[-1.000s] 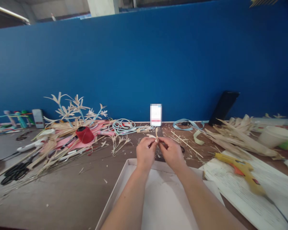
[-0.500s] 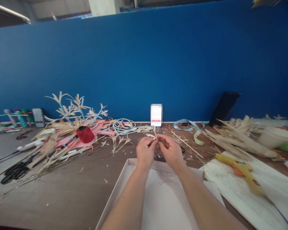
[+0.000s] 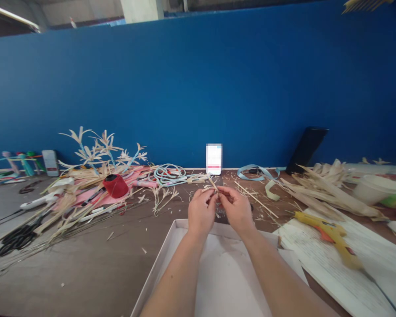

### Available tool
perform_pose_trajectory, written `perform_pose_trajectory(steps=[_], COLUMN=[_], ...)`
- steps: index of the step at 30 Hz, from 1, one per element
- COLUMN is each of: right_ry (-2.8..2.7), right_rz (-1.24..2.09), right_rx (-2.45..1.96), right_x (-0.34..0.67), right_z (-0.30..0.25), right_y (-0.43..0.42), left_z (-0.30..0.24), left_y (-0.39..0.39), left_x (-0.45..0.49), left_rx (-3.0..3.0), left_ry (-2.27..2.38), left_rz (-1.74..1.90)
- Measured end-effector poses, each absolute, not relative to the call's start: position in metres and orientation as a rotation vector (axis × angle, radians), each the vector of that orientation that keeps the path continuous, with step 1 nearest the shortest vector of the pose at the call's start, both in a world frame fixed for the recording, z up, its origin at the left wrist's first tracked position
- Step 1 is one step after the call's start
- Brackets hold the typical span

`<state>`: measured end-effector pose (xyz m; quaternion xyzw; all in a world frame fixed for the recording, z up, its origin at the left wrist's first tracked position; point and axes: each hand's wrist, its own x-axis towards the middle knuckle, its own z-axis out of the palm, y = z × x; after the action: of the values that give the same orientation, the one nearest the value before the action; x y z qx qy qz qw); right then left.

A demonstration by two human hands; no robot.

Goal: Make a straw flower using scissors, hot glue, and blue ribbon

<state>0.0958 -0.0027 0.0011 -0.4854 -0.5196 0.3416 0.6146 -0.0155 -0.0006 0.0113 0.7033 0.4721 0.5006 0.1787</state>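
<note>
My left hand [image 3: 200,212] and my right hand [image 3: 236,209] meet fingertip to fingertip above the far edge of a white box lid [image 3: 231,273]. Both are closed in a pinch around a small pale husk strip [image 3: 212,183], whose tip sticks up between them. Its lower part is hidden by my fingers. Loose husk flowers [image 3: 165,197] lie on the table left of my hands. Just beyond, a phone [image 3: 214,159] with a lit screen leans on the blue wall.
At left are husk flowers on stems [image 3: 108,145], a red thread spool [image 3: 115,186], black scissors [image 3: 18,237] and a pink sheet [image 3: 92,196]. To the right, a yellow glue gun [image 3: 336,237] rests on printed paper [image 3: 376,264], near dried husks [image 3: 336,189] and a blue ribbon [image 3: 255,178].
The pale husk strip between my fingers has tilted to the left. My hands stay pinched together in nearly the same spot, and the view has shifted slightly.
</note>
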Motion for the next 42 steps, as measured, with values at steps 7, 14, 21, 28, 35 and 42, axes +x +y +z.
perform_pose_trajectory(steps=[7, 14, 21, 28, 35, 42], right_ry=[-1.282, -1.259, -1.26, -1.384, -1.467, -1.496], right_rz=[0.636, 0.615, 0.594, 0.464, 0.427, 0.505], right_rx=[-1.181, -1.218, -1.236, -1.212, -1.22, -1.232], right_x=[0.097, 0.095, 0.095, 0.095, 0.095, 0.093], right_z=[-0.005, -0.004, -0.006, -0.004, -0.004, -0.002], right_y=[-0.003, -0.004, -0.003, -0.006, -0.006, -0.008], left_z=[0.009, 0.005, 0.017, 0.025, 0.021, 0.02], left_y=[-0.002, 0.01, 0.014, 0.008, 0.009, 0.008], left_x=[-0.014, -0.022, -0.031, -0.031, -0.027, -0.026], left_rx=[1.947, 1.538, 1.021, 1.062, 1.091, 1.152], left_ry=[1.343, 1.447, 1.162, 1.034, 1.022, 1.092], left_rz=[1.368, 1.498, 1.631, 1.502, 1.499, 1.524])
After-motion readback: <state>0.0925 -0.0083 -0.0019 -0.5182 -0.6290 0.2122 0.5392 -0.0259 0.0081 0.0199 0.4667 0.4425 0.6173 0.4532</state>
